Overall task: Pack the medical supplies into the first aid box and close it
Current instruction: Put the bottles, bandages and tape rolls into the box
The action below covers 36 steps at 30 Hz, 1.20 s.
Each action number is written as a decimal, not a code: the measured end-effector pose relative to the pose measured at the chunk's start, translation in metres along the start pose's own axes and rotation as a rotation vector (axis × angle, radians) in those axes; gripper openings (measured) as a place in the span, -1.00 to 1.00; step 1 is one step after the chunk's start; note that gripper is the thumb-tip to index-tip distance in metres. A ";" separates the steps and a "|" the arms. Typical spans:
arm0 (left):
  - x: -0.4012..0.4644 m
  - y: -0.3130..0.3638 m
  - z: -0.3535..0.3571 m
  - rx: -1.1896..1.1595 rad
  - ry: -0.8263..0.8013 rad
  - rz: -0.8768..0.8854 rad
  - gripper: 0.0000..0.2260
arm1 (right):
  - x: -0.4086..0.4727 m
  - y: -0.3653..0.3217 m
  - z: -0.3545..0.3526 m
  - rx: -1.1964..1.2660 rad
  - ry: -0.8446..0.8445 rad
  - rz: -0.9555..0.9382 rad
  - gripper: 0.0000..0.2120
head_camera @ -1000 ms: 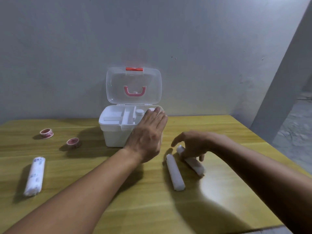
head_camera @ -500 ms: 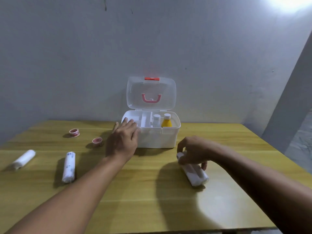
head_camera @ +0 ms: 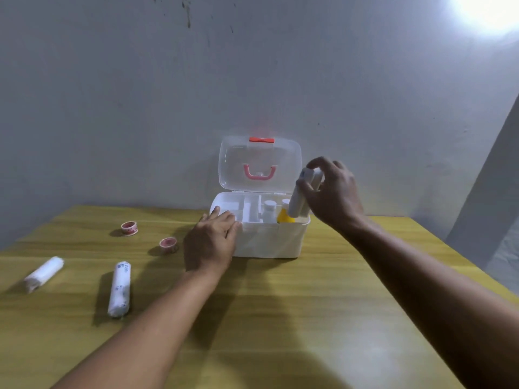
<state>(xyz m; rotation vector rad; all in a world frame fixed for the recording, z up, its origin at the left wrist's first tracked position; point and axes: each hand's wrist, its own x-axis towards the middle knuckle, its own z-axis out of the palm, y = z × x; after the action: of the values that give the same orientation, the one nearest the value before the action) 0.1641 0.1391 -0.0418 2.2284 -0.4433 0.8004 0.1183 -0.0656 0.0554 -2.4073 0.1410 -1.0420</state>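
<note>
The white first aid box (head_camera: 269, 240) stands open at the table's far side, its clear lid (head_camera: 259, 164) with a pink handle upright. Inside show a white-capped bottle (head_camera: 269, 209) and a yellow bottle (head_camera: 285, 217). My right hand (head_camera: 331, 192) holds two white bandage rolls (head_camera: 302, 195) nearly upright over the box's right end. My left hand (head_camera: 212, 240) rests flat against the box's left front corner. Two more bandage rolls (head_camera: 120, 289) (head_camera: 43, 273) and two pink tape rolls (head_camera: 129, 228) (head_camera: 168, 244) lie on the table to the left.
The yellow wooden table (head_camera: 280, 318) stands against a grey wall. Its right edge runs close along my right forearm, with a drop to the floor beyond. A bright light glares at the top right.
My right hand has lifted the bandage rolls from the table up to the box's right end. My left hand has stayed at the box's left front corner.
</note>
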 end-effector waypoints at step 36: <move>0.035 -0.015 0.009 -0.112 -0.219 -0.315 -0.64 | 0.111 -0.006 0.106 -0.248 -0.206 -0.097 -0.40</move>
<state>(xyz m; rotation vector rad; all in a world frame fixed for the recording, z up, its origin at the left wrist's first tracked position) 0.2021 0.1402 -0.0317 2.2142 -0.2238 0.3611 0.2704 -0.0491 0.0700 -2.7537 0.0859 -0.8527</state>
